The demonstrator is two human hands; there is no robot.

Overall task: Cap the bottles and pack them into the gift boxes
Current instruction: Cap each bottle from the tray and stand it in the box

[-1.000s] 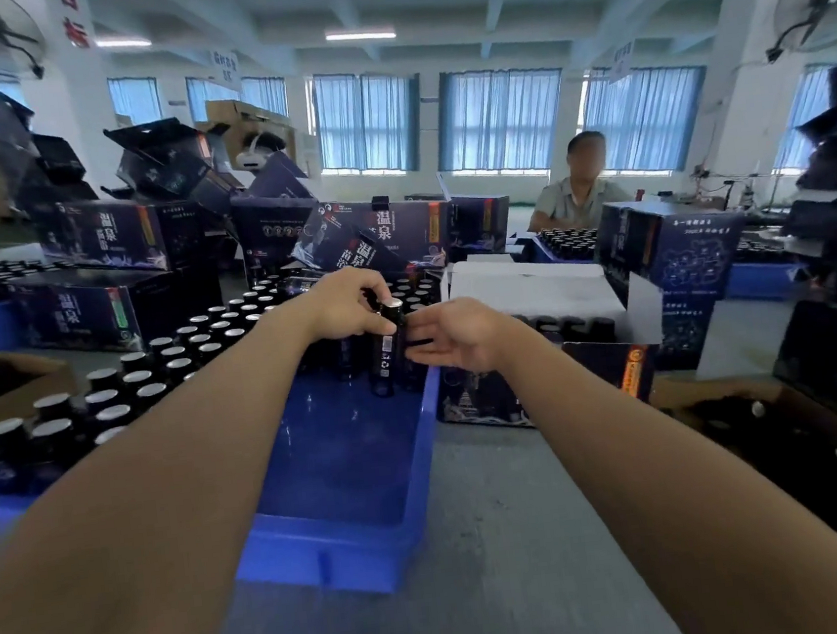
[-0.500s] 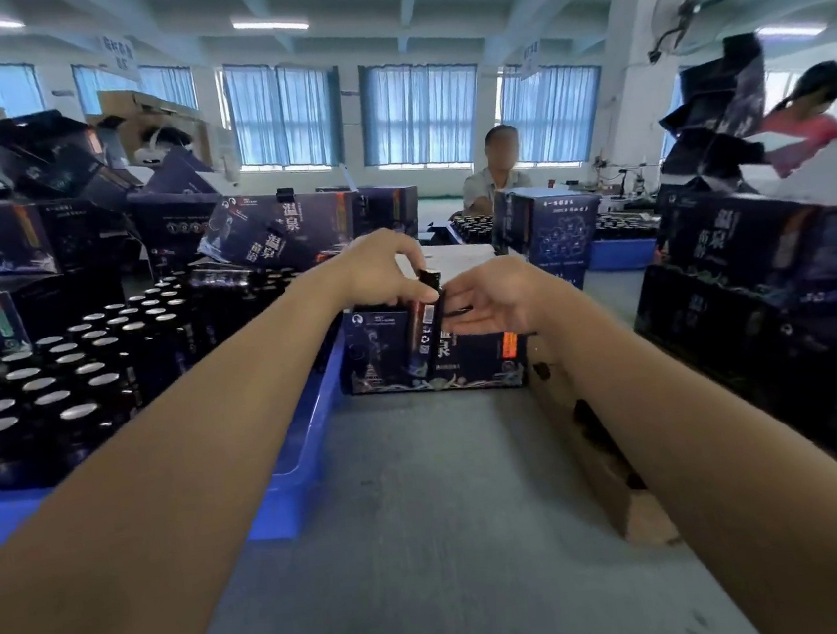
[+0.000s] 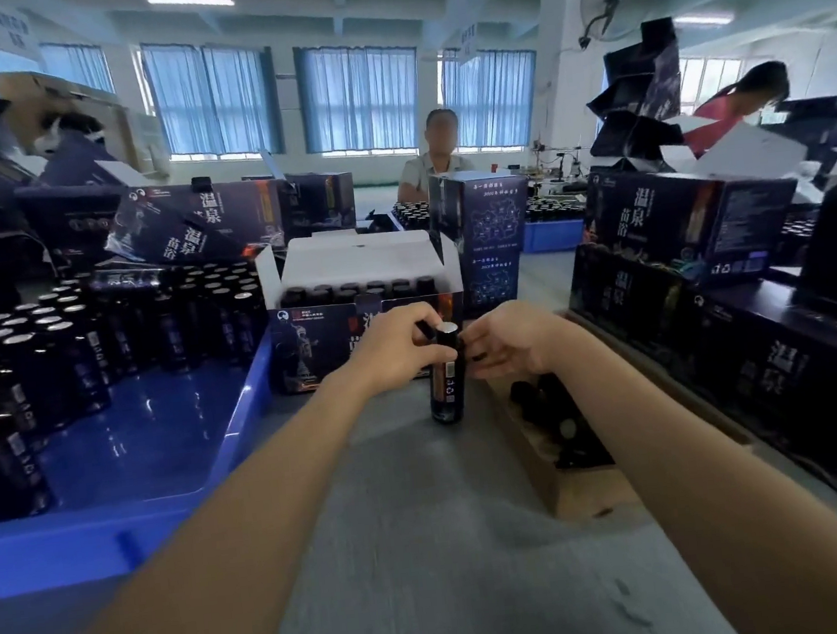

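Here our left hand (image 3: 399,352) curls its fingers round the upright bottle (image 3: 447,383) near its silver top; our right hand (image 3: 509,343) sits just beside it, loosely curled, and we cannot tell whether it holds anything. The bottle stands before the open gift box (image 3: 316,343), between the blue tray (image 3: 242,428) and a cardboard box (image 3: 580,496), with bare table (image 3: 430,548) toward us.

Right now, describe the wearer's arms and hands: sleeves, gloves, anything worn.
No sleeve shows on the left arm or right arm; both are bare to the frame's edge. The left hand and right hand are ungloved, with no watch, bracelet or ring visible.
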